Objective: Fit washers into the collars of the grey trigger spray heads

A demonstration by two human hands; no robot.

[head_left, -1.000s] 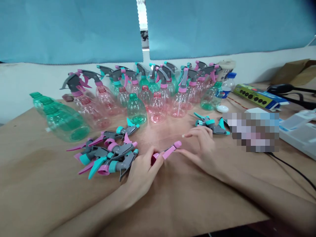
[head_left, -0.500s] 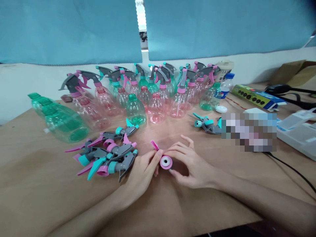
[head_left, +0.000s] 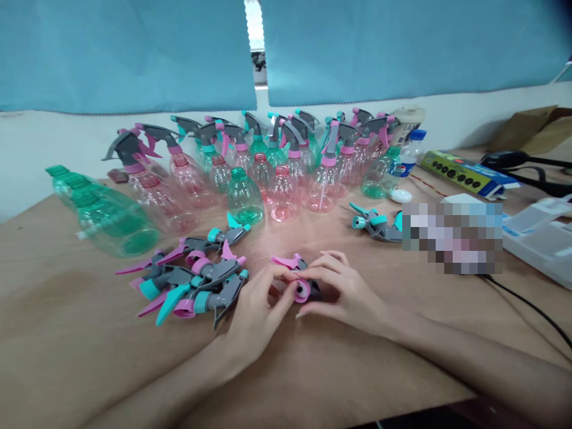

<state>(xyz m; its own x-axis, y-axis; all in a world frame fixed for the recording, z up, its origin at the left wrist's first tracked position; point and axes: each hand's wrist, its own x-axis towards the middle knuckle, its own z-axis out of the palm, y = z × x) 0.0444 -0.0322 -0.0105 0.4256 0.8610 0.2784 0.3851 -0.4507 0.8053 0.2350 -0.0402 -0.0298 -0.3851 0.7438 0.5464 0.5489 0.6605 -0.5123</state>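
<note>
Head view: the left hand (head_left: 261,305) pinches a smooth pink-and-grey plastic spray head (head_left: 302,291) by its round, hollow collar (head_left: 307,292), over the brown tabletop (head_left: 335,375). The right hand (head_left: 353,293) arches around its other side; whether those fingers squeeze it cannot be told. Leftward lies a jumble of angular spray tops (head_left: 221,276) in teal, pink and grey; behind are bulbous, glossy, see-through bottles (head_left: 283,199), pink and green.
</note>
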